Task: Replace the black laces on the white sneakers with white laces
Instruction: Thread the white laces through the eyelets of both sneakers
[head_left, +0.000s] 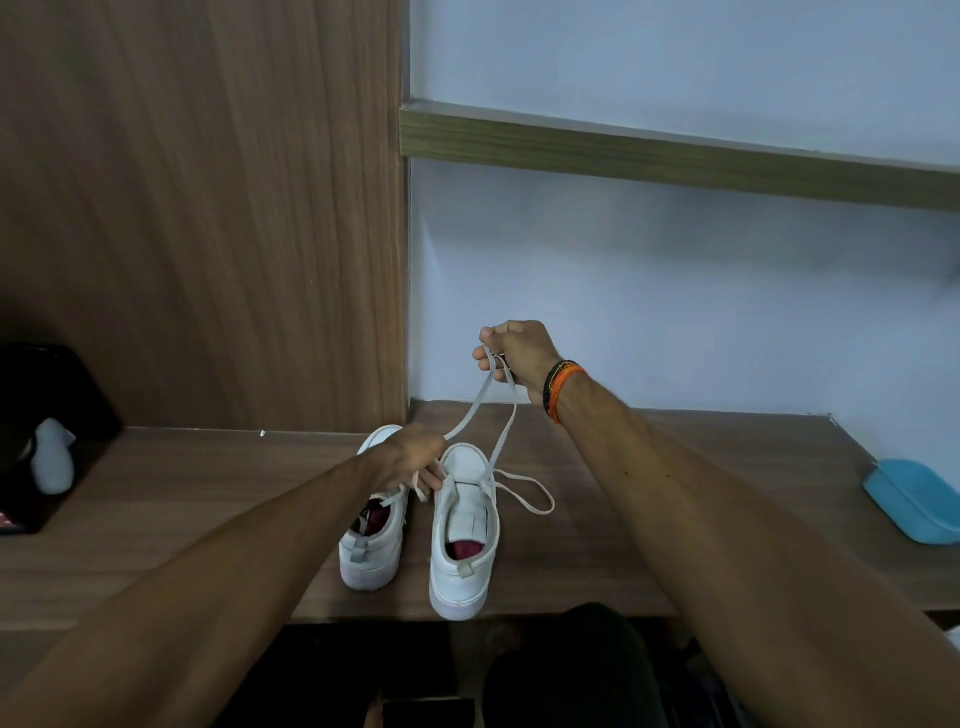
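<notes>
The white lace (485, 400) ran up in two strands from the front eyelets of the right sneaker (464, 525), and a slack loop of it lay on the wooden desk (182, 499) just to the right of that shoe. The right hand (511, 358) was raised above and behind the sneaker, its fingers curled tight round the upper ends of both strands, which were pulled taut. A black and orange wristband (561, 387) sat on that wrist. The left hand (415, 457) was low at the toe of the right sneaker, its fingers pinching another part of the lace near the eyelets. The left sneaker (374, 525) stood just beside the right one, heels toward the camera, partly hidden under the left hand; both shoes had dark red insoles. Farther out, a blue case (914, 504) rested near the desk's right end, and a dark object with a pale shape in front of it stood at the left end, too dim to identify
</notes>
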